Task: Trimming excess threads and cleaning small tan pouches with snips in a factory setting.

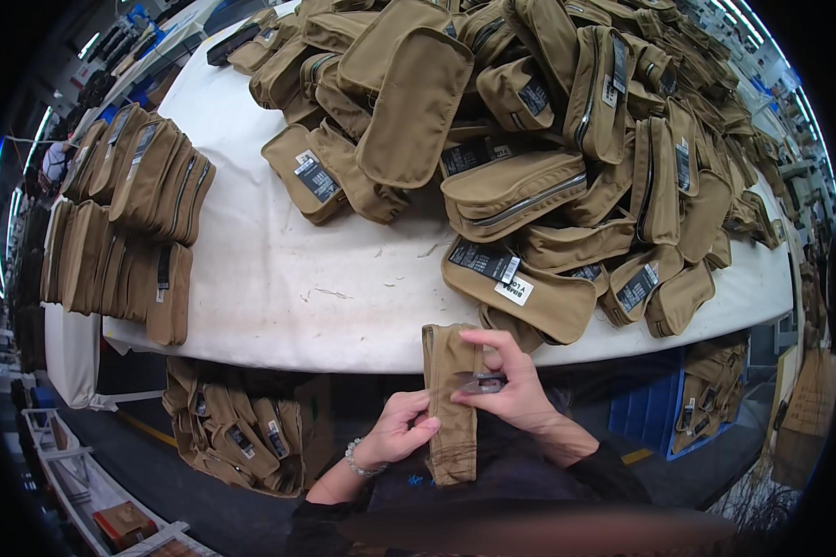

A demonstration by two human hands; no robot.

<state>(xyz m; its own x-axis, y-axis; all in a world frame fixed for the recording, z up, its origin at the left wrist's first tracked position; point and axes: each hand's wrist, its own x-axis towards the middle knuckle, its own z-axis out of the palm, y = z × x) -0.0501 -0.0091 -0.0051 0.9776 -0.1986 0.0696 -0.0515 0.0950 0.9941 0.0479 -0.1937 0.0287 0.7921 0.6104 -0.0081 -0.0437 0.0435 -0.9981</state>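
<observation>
A khaki zippered pouch (453,408) hangs upright in front of me, just off the table's near edge. My left hand (399,430) is closed on its left side, thumb across the fabric. At the pouch's upper right, my right hand (515,390) has a finger on the top edge. Between that hand's thumb and fingers is a small grey tool (481,382) that looks like thread snips, its tip against the pouch's face. Whether its blades are apart I cannot tell. A labelled khaki pouch (548,306) lies on the table just beyond my right hand.
On the white-covered table (279,269) a big heap of khaki pouches (548,176) fills the back and right. Stacked pouches (121,251) stand at the left edge. Below are a box of pouches (241,436) at left and a blue crate (641,408) at right. Thread scraps dot the cover.
</observation>
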